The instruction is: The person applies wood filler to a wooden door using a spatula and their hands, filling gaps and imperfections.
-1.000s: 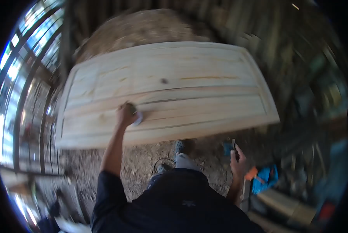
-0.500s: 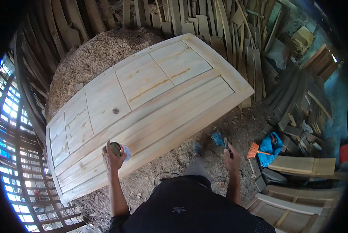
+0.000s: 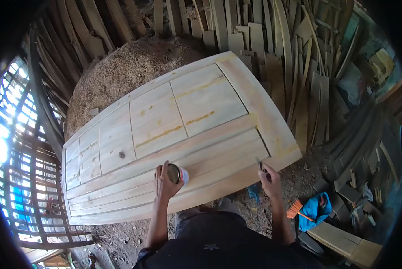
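A pale wooden door panel (image 3: 201,163) lies flat in front of me, with yellowish smears of filler on its boards and frame. My left hand (image 3: 166,184) is wrapped round a small open can (image 3: 184,175) with a light printed label, held above the lower part of the door. In my right hand (image 3: 270,181), closed near the door's right front edge, is a small thin tool that looks like a putty knife (image 3: 259,162). Its tip points away from me, over the door's surface.
Behind the door rises a heap of wood shavings (image 3: 120,71), with planks (image 3: 219,27) leaning beyond it. To the right are an orange brush (image 3: 294,209), a blue plastic bag (image 3: 315,213) and scrap boards. A lattice wall (image 3: 26,179) stands at the left.
I have come closer to the door. My left hand with the can has moved right in view, and my right hand with the tool has come from beside the door to its edge.
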{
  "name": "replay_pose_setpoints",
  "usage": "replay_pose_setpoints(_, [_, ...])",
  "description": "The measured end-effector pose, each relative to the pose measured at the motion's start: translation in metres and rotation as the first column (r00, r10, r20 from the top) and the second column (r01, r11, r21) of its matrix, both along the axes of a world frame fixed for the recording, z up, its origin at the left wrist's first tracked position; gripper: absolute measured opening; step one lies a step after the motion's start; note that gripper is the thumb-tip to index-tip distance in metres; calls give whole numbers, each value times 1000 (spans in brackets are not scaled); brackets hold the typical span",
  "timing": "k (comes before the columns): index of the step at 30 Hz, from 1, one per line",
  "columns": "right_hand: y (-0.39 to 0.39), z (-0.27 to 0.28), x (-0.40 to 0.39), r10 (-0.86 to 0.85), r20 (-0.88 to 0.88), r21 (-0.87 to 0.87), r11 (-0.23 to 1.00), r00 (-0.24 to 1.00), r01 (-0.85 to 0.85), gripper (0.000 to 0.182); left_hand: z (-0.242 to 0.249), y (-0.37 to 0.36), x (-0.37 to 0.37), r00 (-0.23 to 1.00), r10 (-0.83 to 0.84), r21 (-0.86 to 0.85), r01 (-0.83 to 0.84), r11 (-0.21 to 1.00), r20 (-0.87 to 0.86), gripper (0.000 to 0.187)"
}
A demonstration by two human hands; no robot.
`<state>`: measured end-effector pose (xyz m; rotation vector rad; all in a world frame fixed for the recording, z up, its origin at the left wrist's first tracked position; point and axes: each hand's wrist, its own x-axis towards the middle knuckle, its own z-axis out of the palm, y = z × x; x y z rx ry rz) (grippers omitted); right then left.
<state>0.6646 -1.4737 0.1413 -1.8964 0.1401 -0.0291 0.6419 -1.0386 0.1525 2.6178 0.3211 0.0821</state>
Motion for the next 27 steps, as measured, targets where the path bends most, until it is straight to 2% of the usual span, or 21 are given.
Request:
replay_pose_setpoints(2, [-8, 5, 10, -9, -19, -43, 999, 1000, 8, 43, -1, -24, 20, 998, -53, 80, 49, 996, 37, 106])
replay_pose_setpoints(4, [-18, -5, 18, -14, -22, 38, 999, 1000, 15, 44, 0, -35, 32, 998, -67, 73, 67, 995, 3, 104])
replay_pose_setpoints(6, [-19, -19, 16, -37, -52, 41, 998, 998, 39, 44, -17, -37, 37, 988, -120, 125, 106, 986, 102, 102])
replay_pose_setpoints(8, [-20, -22, 2, -77, -80, 31, 996, 994, 79, 44, -12, -43, 41, 987, -120, 103, 109, 989, 104, 100])
replay_pose_setpoints(10, [-10, -16, -6, -20, -36, 93, 995, 999, 23, 45, -3, -45, 45, 994, -104, 93, 101, 991, 33, 101])
replay_pose_setpoints(11, [-9, -6, -11, -6, -196, 47, 999, 981, 16, 44, -4, -46, 44, 993, -115, 83, 113, 990, 18, 101])
replay_pose_setpoints(12, [-5, -7, -17, -13, -210, 40, 999, 978, 22, 44, -4, -46, 44, 994, -106, 118, 102, 988, 25, 102])
replay_pose_setpoints(15, [4, -19, -20, -29, 55, 16, 999, 998, 28, 43, 2, -49, 45, 996, -92, 134, 89, 987, 15, 104])
replay_pose_setpoints(16, [4, -19, -22, -22, 48, 7, 1000, 999, 22, 43, 4, -49, 45, 996, -86, 127, 86, 988, -2, 105])
replay_pose_setpoints(18, [6, -15, -23, -41, -163, 118, 991, 986, 61, 42, -1, -42, 47, 994, -109, 132, 106, 986, 16, 106])
replay_pose_setpoints(19, [8, -11, -23, -41, -178, 115, 991, 983, 63, 42, 6, -41, 49, 994, -106, 82, 109, 991, -37, 108])
replay_pose_setpoints(21, [7, -6, -18, -60, -234, 281, 951, 970, 127, 41, 14, -40, 53, 985, -104, 15, 107, 994, -138, 110])
replay_pose_setpoints(22, [5, -5, -16, -69, -237, 276, 952, 969, 135, 41, 15, -39, 55, 984, -112, 10, 115, 993, -141, 110])
replay_pose_setpoints(25, [-3, 0, -13, -107, -225, 430, 881, 968, 197, 40, 12, -35, 53, 979, -109, -18, 107, 994, -174, 112])
replay_pose_setpoints(26, [-4, 2, -11, -98, -233, 426, 884, 967, 193, 40, 9, -35, 52, 984, -128, -50, 123, 991, -125, 113])
replay_pose_setpoints(27, [-6, 3, -9, -169, -247, 488, 829, 954, 273, 40, 7, -34, 52, 987, -146, -81, 140, 987, -74, 113])
